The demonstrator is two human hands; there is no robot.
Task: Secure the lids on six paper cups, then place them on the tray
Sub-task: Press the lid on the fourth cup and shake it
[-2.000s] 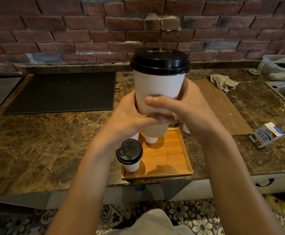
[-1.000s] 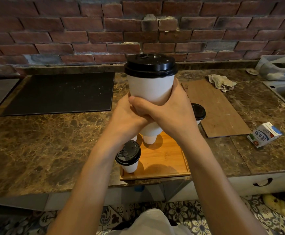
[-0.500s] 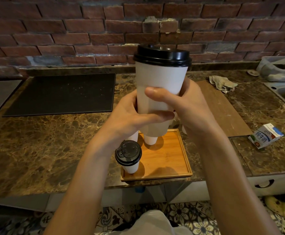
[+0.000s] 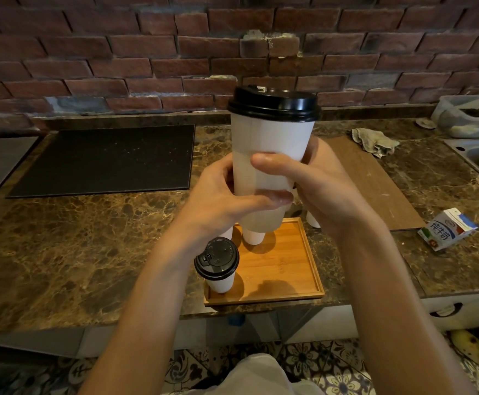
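Little has shifted over the last half second: the paper cup (image 4: 269, 143) hangs at much the same height before the person, though a second back it sat lower and further left. Both hands wrap it. The left hand (image 4: 227, 201) is low on the wall with its thumb across the front, and the right hand (image 4: 326, 189) is just above. The fingers curl round the far side, mostly hidden.

Its black lid (image 4: 274, 102) looks seated level, so I'd say capping this one is done or being checked. Below, the wooden tray (image 4: 289, 280) on the tabletop (image 4: 90, 238) already carries a lidded cup (image 4: 217, 266) at its near left corner and another cup (image 4: 254, 237) at the far edge. Next it wants lowering upright onto the bare near-right part, clear of its neighbours.
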